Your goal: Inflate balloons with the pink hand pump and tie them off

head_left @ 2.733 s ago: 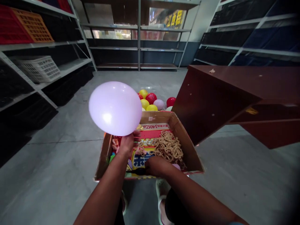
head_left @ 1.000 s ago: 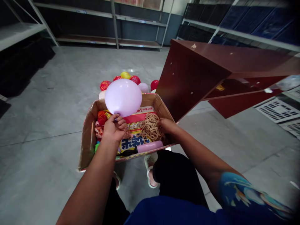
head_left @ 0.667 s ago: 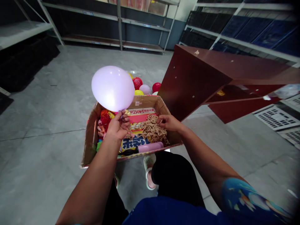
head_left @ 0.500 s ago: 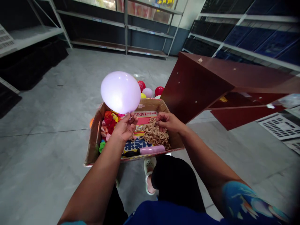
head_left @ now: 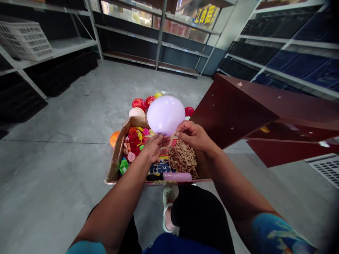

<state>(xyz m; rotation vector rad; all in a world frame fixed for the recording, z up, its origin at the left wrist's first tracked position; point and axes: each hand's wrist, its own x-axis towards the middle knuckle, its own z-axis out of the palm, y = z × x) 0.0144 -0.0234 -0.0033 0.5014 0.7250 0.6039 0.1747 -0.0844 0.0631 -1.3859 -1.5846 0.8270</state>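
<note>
A pale purple inflated balloon (head_left: 166, 114) is over the cardboard box (head_left: 116, 157), its neck pinched in my left hand (head_left: 154, 147). My right hand (head_left: 194, 135) is closed on one end of a tan rubber band (head_left: 172, 139), which stretches down from its fingertips close to the balloon's neck. Below that hand, a heap of tan rubber bands (head_left: 183, 158) lies in the box. Uninflated balloons (head_left: 134, 141) in red, orange, pink and green fill the left side. A pink hand pump (head_left: 177, 176) with a black end lies along the near wall.
Several inflated balloons (head_left: 139, 103) rest on the floor behind the box, with an orange balloon (head_left: 114, 139) at its left. Dark red wooden furniture (head_left: 227, 109) stands close on the right. Metal shelves (head_left: 159, 42) line the back, and a white basket (head_left: 26, 40) sits on the left shelf.
The balloon has moved right and a little down in view with my left hand. My right hand has risen from the heap with a band, and the two hands are closer together.
</note>
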